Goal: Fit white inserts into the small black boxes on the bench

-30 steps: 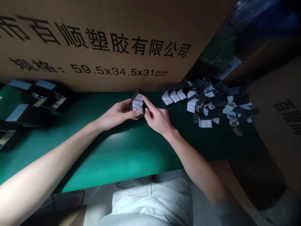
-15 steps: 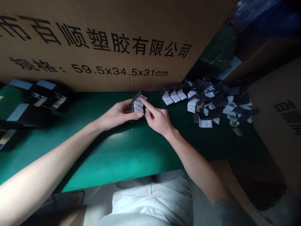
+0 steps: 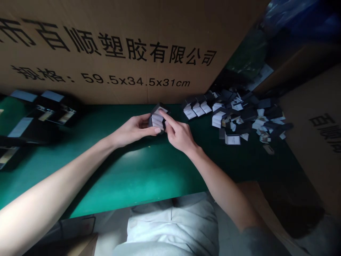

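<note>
A small dark box (image 3: 157, 120) with a pale inner lining stands with its lid raised near the middle of the green table. My left hand (image 3: 133, 131) grips it from the left, the thumb across its lower front and the fingers behind it. My right hand (image 3: 178, 133) is at the right side of the box. Its index finger points onto the pale lining inside the lid, and its other fingers are curled beside the box. Several similar open boxes (image 3: 198, 108) stand in a row to the right of my hands.
A large cardboard carton (image 3: 149, 21) with printed characters stands behind the green table (image 3: 138, 181). Several black boxes (image 3: 23, 127) are at the left. A heap of small dark and white pieces (image 3: 250, 119) lies at the right, beside another carton (image 3: 314, 142).
The small box is tilted very slightly differently, and my right hand's curled fingers have shifted a little against its right side. My left hand keeps its hold.
</note>
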### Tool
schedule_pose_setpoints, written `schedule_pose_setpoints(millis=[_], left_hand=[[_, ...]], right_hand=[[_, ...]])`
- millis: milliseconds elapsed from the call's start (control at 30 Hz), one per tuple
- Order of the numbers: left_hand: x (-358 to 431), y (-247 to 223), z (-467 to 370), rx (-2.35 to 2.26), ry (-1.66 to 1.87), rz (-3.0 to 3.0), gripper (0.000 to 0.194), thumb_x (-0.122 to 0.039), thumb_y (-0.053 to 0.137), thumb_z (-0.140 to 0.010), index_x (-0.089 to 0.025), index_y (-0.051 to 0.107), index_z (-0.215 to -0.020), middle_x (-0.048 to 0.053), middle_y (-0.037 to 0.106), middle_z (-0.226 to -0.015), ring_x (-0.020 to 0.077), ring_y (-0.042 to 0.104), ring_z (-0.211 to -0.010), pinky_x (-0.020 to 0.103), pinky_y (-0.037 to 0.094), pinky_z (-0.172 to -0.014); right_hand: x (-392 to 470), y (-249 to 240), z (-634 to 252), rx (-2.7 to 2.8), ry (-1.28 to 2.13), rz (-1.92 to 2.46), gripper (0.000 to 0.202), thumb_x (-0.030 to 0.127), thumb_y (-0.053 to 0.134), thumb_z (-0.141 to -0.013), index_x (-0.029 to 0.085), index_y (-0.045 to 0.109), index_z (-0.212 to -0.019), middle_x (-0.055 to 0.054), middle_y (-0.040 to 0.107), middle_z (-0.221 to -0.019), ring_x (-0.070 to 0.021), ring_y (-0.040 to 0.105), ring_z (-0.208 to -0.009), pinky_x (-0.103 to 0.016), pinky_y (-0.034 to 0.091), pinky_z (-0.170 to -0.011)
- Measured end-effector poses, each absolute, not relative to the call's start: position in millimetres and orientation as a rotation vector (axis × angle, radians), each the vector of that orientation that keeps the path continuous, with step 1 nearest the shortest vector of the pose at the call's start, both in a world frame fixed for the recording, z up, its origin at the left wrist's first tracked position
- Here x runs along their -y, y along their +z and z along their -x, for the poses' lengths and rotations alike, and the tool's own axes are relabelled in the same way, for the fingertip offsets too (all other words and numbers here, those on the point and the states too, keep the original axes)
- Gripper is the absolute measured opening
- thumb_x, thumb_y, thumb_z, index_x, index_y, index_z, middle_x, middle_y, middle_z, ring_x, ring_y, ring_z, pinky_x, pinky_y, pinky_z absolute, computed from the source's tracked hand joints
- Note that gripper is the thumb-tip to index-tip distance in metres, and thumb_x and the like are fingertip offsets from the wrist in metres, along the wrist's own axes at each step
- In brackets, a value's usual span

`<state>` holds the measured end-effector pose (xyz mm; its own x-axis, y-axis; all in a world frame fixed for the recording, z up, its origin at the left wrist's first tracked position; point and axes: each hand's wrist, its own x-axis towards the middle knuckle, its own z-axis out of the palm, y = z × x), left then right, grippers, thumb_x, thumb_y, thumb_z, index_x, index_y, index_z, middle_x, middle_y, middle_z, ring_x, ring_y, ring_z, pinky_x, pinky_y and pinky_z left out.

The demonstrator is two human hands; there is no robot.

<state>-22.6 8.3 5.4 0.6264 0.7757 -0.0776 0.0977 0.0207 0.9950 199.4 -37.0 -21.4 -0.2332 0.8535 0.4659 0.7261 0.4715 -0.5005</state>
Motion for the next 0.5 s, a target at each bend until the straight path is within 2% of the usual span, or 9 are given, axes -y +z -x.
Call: schedule_pose_setpoints(millis=[167,267,400,500], left_hand=[[-8.0,4.7,22.6,-0.764,0.616,-1.479,0.064,-0.047,0.089,-0.086,-0.02,0.072,-0.141,0.012,0.079,-0.127,0.0212,0.074,-0.104,0.029,0.062,-0.088],[-8.3,4.6,22.8,-0.756,0.617,-1.491,0.066,-0.049,0.088,-0.085,-0.02,0.071,-0.142,0.013,0.079,-0.128,0.0224,0.075,-0.106,0.03,0.064,-0.089],[-8.4,4.5,23.0,-0.748,0.636,-1.48,0.075,-0.057,0.089,-0.081,-0.018,0.071,-0.142,0.015,0.079,-0.125,0.0267,0.077,-0.105,0.037,0.067,-0.092],[-7.3,4.0,23.0,-0.753,0.644,-1.468,0.083,-0.064,0.085,-0.082,-0.019,0.067,-0.15,0.016,0.078,-0.13,0.0284,0.079,-0.104,0.043,0.068,-0.094]], right_hand=[[36.7,-21.0,-200.4,1.994,0.283,1.321,0.051,0.026,0.04,-0.109,0.029,0.062,-0.155,-0.002,0.082,-0.093,-0.0185,0.076,-0.075,-0.028,0.064,-0.077],[37.0,-20.9,-199.3,1.99,0.291,1.345,0.05,0.028,0.039,-0.11,0.028,0.061,-0.155,-0.003,0.083,-0.096,-0.0198,0.077,-0.077,-0.03,0.065,-0.078],[38.1,-19.3,-197.3,1.986,0.326,1.376,0.05,0.033,0.037,-0.112,0.028,0.06,-0.156,-0.004,0.084,-0.107,-0.0212,0.08,-0.084,-0.031,0.065,-0.081],[38.9,-16.8,-196.9,1.963,0.361,1.373,0.051,0.04,0.037,-0.114,0.026,0.059,-0.157,-0.006,0.081,-0.125,-0.0235,0.08,-0.104,-0.032,0.065,-0.09]])
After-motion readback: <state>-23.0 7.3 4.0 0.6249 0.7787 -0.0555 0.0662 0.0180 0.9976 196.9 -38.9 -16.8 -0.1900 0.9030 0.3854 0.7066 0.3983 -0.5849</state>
